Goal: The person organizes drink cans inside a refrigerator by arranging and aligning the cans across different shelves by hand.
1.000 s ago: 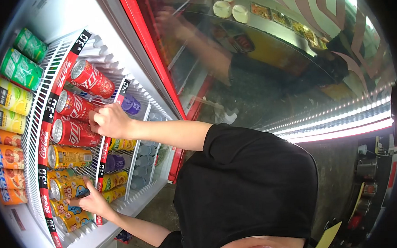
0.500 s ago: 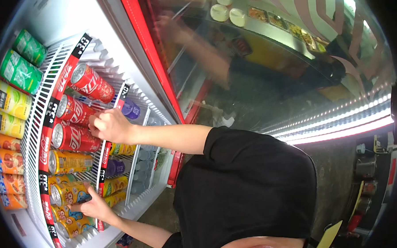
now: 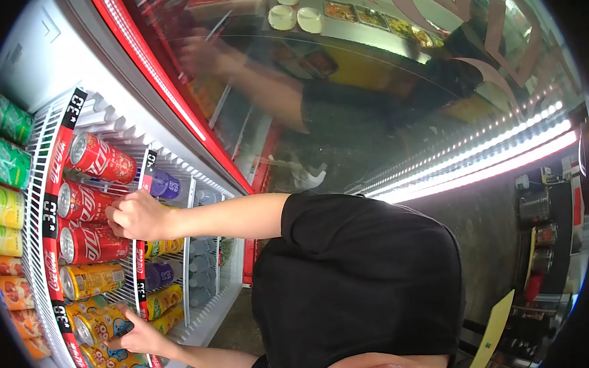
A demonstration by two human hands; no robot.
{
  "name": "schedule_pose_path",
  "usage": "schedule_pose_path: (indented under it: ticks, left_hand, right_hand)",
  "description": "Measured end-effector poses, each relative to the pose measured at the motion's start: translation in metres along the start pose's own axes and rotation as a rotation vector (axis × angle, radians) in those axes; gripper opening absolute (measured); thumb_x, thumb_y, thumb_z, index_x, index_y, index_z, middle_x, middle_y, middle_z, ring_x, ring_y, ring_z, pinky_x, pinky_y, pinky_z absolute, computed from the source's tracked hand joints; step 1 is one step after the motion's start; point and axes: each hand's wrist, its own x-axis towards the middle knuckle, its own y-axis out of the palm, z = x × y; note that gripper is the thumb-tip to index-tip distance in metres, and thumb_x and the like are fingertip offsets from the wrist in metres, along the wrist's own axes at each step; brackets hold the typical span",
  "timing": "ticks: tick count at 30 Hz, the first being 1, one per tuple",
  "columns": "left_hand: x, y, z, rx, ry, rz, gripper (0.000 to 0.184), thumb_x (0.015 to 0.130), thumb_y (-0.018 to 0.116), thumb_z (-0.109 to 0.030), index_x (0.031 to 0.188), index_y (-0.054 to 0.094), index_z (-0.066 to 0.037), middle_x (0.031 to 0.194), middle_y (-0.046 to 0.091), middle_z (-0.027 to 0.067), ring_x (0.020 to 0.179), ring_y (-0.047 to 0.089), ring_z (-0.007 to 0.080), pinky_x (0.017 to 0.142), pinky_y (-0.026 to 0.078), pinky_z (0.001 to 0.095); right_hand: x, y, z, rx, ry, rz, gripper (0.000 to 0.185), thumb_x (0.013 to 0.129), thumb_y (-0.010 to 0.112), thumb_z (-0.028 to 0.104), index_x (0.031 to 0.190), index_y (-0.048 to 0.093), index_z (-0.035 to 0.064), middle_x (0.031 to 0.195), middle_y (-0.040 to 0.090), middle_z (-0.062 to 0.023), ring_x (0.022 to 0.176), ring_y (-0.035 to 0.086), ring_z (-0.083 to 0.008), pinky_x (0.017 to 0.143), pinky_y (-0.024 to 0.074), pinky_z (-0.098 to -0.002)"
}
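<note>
The view is turned sideways, with the can tops toward the left. My right hand [image 3: 138,216], fingers curled, is closed at the base of a red cola can [image 3: 90,244]; its fingertips are partly hidden. Beside this stand two other red cans, the farther one [image 3: 104,158] apart from the hand. Lower in the view, my left hand [image 3: 143,336] has thumb and fingers around a yellow can [image 3: 98,324] with blue cartoon figures. A plain yellow can [image 3: 92,280] sits between the two hands, and more yellow cartoon cans [image 3: 112,364] stand beyond the left hand.
Wire shelves carry red price strips [image 3: 52,260]. Green cans [image 3: 5,159], yellow lemon cans [image 3: 1,203] and orange cans [image 3: 16,291] fill the shelf above. Purple bottles [image 3: 159,274] stand on the shelf below. The glass door [image 3: 345,136] is swung open at the side, reflecting an arm.
The camera view has shifted, so the shelves and both hands appear farther left and lower. Both hands stay at the same cans, with little visible change in their grip.
</note>
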Motion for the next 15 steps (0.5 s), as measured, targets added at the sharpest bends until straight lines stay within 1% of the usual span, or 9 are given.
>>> schedule_pose_path:
  ticks: [2,5,8,11,14,15]
  left_hand:
    - [-0.001,-0.0008,-0.0014,-0.012,0.009,-0.005,0.092,0.084,0.078,-0.053,0.136,0.039,0.012,0.118,0.063,0.0334,0.105,0.063,0.0496,0.087,0.051,0.0533]
    - [-0.0004,0.0017,0.0011,0.044,0.029,-0.034,0.096,0.084,0.078,-0.053,0.139,0.034,0.012,0.121,0.061,0.0345,0.105,0.062,0.0502,0.089,0.051,0.0534]
    - [0.0009,0.0041,0.0031,0.097,0.136,-0.133,0.094,0.084,0.081,-0.048,0.137,0.033,0.013,0.118,0.06,0.0344,0.101,0.063,0.0503,0.084,0.052,0.0548]
    - [0.0006,0.0018,0.0003,0.078,0.094,-0.084,0.094,0.084,0.081,-0.048,0.137,0.033,0.013,0.12,0.059,0.0338,0.103,0.062,0.0497,0.086,0.052,0.054]
    - [-0.0007,0.0016,-0.0023,0.055,0.08,-0.083,0.093,0.084,0.08,-0.048,0.137,0.033,0.013,0.119,0.059,0.0331,0.102,0.062,0.0496,0.086,0.052,0.0544]
    - [-0.0009,0.0016,-0.0019,0.035,0.087,-0.078,0.096,0.084,0.08,-0.05,0.138,0.031,0.013,0.119,0.059,0.034,0.103,0.062,0.0503,0.086,0.052,0.0542]
  right_hand:
    - [0.0003,-0.0013,0.0008,-0.004,0.011,0.018,0.019,0.078,0.074,0.018,0.08,0.059,0.0063,0.063,0.061,-0.0074,0.059,0.065,-0.0293,0.053,0.05,-0.0432]
    - [-0.0018,0.0044,-0.0023,0.015,0.008,0.008,0.022,0.077,0.075,0.022,0.082,0.059,0.0065,0.061,0.062,-0.0088,0.059,0.065,-0.0312,0.054,0.0489,-0.0448]
    - [-0.0019,0.0061,-0.004,0.036,0.002,0.006,0.021,0.077,0.075,0.021,0.082,0.059,0.0066,0.061,0.062,-0.0085,0.058,0.065,-0.0311,0.054,0.0487,-0.0447]
    - [-0.0005,0.0052,-0.0021,0.027,-0.001,-0.014,0.021,0.078,0.074,0.02,0.081,0.059,0.0068,0.06,0.062,-0.0081,0.057,0.064,-0.0307,0.054,0.0484,-0.0445]
    - [-0.0002,0.0039,-0.0011,0.016,0.006,-0.013,0.021,0.078,0.074,0.02,0.08,0.058,0.0069,0.06,0.061,-0.008,0.057,0.065,-0.0302,0.054,0.0481,-0.0443]
    - [-0.0002,0.0046,-0.0012,0.017,0.004,-0.019,0.021,0.078,0.074,0.02,0.08,0.058,0.0068,0.06,0.061,-0.008,0.057,0.065,-0.0301,0.054,0.0482,-0.0441]
